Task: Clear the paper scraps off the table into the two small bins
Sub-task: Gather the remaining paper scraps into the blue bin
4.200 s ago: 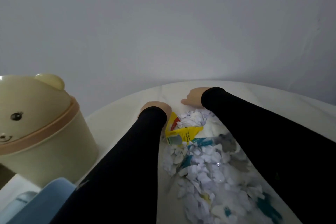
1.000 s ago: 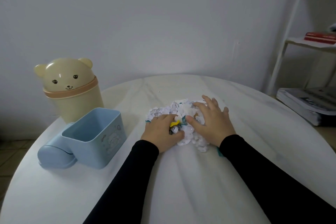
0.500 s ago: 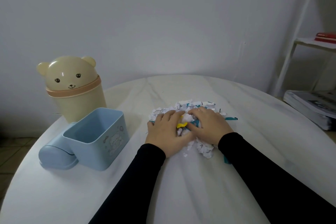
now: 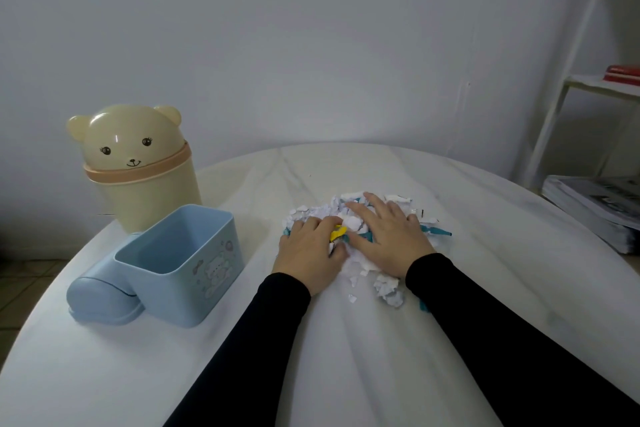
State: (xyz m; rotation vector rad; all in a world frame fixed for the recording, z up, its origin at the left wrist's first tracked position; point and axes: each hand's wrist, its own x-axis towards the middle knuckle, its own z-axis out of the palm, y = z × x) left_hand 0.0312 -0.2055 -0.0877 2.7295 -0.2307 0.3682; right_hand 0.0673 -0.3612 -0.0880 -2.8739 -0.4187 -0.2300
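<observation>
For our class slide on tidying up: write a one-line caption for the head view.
Both hands, left and right, gather paper scraps beside an open blue bin.

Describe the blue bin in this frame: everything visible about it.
The blue bin is a small, rectangular, pale blue container that looks like plastic, with rounded corners. It stands upright on the white table, its top open and nothing visible inside. A faint cartoon animal print marks the side facing the camera. A rounded blue lid lies against its left side. The bear bin stands just behind. Neither hand touches it.
</observation>
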